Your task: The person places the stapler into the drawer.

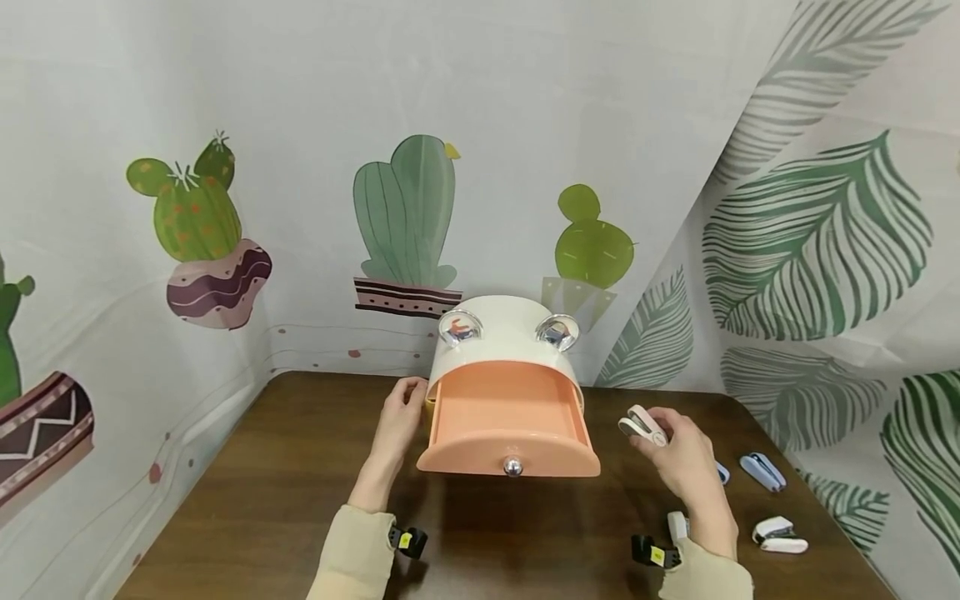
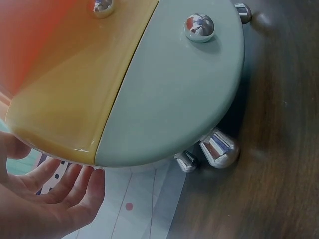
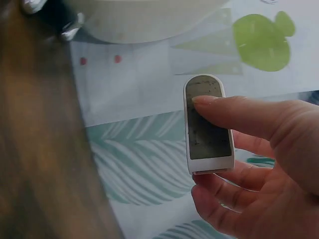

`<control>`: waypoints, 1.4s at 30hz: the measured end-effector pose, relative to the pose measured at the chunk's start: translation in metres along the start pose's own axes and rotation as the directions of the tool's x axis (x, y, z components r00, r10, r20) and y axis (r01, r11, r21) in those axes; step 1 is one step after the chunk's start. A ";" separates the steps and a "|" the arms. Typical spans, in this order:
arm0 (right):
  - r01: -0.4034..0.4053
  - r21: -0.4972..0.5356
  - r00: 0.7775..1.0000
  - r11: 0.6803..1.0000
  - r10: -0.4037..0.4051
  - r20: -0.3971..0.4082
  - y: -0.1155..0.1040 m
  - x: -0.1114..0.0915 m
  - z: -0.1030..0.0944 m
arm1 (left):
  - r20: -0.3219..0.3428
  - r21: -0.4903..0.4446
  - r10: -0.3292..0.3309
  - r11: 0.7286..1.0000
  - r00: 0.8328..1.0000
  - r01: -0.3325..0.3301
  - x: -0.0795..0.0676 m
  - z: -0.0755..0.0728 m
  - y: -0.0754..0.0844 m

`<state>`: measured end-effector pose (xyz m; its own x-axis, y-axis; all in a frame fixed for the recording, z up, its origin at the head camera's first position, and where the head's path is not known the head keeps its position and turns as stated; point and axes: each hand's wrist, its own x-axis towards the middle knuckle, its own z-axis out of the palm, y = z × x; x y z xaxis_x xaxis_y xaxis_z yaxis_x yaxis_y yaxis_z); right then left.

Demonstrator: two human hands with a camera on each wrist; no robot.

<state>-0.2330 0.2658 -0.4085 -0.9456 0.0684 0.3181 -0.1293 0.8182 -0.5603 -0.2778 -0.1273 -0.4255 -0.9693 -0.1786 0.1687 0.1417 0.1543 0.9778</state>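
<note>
A small drawer cabinet with a white rounded body (image 1: 501, 337) and two shiny eye-like domes stands at the table's back. Its top orange drawer (image 1: 480, 452) is pulled out. Below it, the left wrist view shows a yellow drawer front (image 2: 65, 112) and a grey-green drawer front (image 2: 167, 94), both closed. My left hand (image 1: 397, 423) touches the cabinet's left side, fingers loosely bent along its edge. To the right of the cabinet, my right hand (image 1: 686, 458) holds a white stapler (image 1: 642, 425) in the air, thumb on its dark grey base (image 3: 212, 132).
On the table's right lie a blue stapler (image 1: 762, 472), a white stapler (image 1: 780, 536), a partly hidden white one (image 1: 677, 526) and a blue object (image 1: 722, 472) behind my right hand. Round silver feet (image 2: 219, 148) carry the cabinet. A printed curtain (image 1: 495, 125) hangs behind the table.
</note>
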 end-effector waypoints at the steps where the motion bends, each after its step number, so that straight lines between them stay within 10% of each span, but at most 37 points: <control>1: 0.008 -0.002 1.000 1.000 -0.008 -0.019 -0.002 -0.001 -0.003 | 0.001 0.000 0.001 1.000 1.000 -0.001 0.000 0.000 0.001; 30: 0.273 0.019 0.900 0.962 -0.249 -0.359 -0.063 -0.020 -0.034 | 0.005 0.030 -0.007 1.000 1.000 0.007 0.001 -0.001 0.002; 42: 0.443 0.001 0.853 0.897 -0.421 -0.308 -0.093 -0.013 -0.036 | 0.000 0.032 0.004 0.999 1.000 -0.004 0.000 -0.001 0.002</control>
<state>-0.1978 0.2094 -0.3335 -0.6603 -0.1099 0.7429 -0.5349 0.7631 -0.3626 -0.2770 -0.1277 -0.4240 -0.9688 -0.1781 0.1723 0.1389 0.1859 0.9727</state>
